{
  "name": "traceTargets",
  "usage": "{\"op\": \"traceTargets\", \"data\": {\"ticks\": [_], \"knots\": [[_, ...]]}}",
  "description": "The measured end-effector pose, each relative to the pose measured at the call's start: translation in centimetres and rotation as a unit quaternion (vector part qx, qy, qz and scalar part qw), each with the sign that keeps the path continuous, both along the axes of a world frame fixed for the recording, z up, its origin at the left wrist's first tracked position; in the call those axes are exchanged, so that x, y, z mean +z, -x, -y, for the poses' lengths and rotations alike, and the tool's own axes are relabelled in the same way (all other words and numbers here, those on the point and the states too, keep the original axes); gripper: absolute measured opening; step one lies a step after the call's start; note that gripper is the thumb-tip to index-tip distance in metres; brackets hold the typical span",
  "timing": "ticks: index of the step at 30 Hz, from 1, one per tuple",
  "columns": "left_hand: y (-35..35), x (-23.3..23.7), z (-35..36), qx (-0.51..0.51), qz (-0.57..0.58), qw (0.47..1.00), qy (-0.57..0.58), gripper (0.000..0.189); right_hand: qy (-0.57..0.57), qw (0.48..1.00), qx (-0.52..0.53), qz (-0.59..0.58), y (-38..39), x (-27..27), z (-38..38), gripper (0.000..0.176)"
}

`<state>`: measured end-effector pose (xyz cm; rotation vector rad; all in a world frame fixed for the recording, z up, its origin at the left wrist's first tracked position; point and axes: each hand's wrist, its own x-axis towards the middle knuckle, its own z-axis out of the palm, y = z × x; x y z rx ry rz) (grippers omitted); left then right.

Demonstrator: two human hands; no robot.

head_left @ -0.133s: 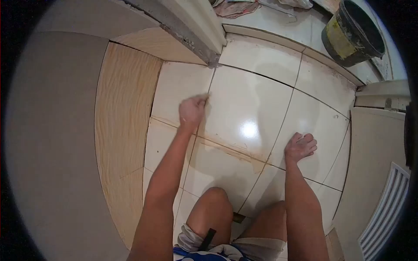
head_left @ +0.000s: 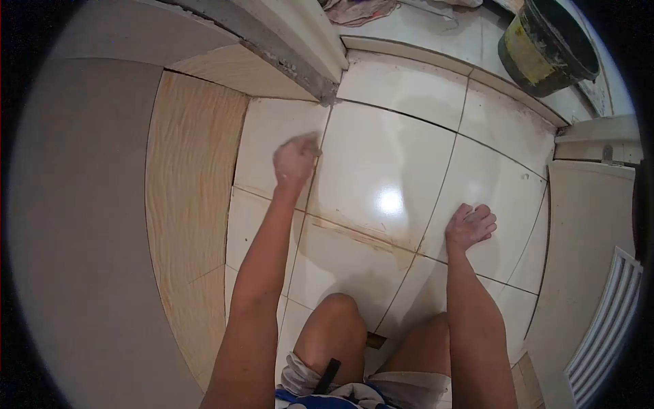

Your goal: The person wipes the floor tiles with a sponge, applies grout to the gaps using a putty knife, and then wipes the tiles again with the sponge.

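Note:
My left hand (head_left: pixel 296 162), slightly smeared by motion, is closed with thumb and fingers pinched together. It sits over the dark joint between two glossy cream floor tiles, and whatever its fingertips hold is hidden. To the right, my right hand (head_left: pixel 470 227) is low over another floor tile (head_left: pixel 504 184), its fingers curled in toward the palm. Between the hands lies a large floor tile (head_left: pixel 381 157) with a bright light reflection. Brownish smears of grout (head_left: pixel 364 237) run along the cross joint nearer my knees.
A dirty black bucket (head_left: pixel 545 51) stands beyond the raised threshold (head_left: pixel 409 51) at upper right. Wood-patterned tile (head_left: pixel 191 170) lines the left side. At right is a door panel (head_left: pixel 586 218) with a white vent grille (head_left: pixel 606 327). A crumpled cloth (head_left: pixel 361 10) lies at the top.
My left hand has shifted slightly up and left along the tile joint. The right hand stays nearly in place; the whole view has tilted a little.

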<state>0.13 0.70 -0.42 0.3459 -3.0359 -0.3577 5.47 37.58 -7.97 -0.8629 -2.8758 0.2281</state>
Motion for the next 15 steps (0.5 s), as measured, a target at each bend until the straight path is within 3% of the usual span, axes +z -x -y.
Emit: {"op": "traceTargets", "data": {"ticks": [1, 3, 8, 12, 14, 15], "knots": [[-0.7, -0.7, -1.0, -0.032, 0.036, 0.997, 0.059, 0.030, -0.008, 1.000, 0.002, 0.006, -0.1, 0.1, -0.6, 0.025], [-3.9, -1.8, -2.0, -0.050, -0.015, 0.997, 0.057, 0.026, -0.020, 1.000, 0.001, 0.006, -0.1, 0.0, -0.9, 0.026], [-7.7, 0.5, -0.6, -0.072, 0.118, 0.988, -0.069, 0.020, -0.020, 1.000, 0.006, -0.009, 0.0, 0.0, -1.1, 0.026], [-1.2, 1.7, 1.0, -0.043, 0.120, 0.992, -0.011, 0.021, -0.023, 1.000, 0.013, -0.003, -0.2, 0.4, -0.9, 0.026], [0.4, 0.5, 0.0, -0.030, 0.002, 0.995, -0.094, 0.021, -0.030, 0.999, 0.017, -0.003, -0.3, 0.1, -1.0, 0.026], [-0.7, -0.1, -1.1, -0.027, 0.006, 0.995, -0.098, 0.021, -0.032, 0.999, 0.019, -0.005, -0.4, 0.0, -1.1, 0.026]]}}
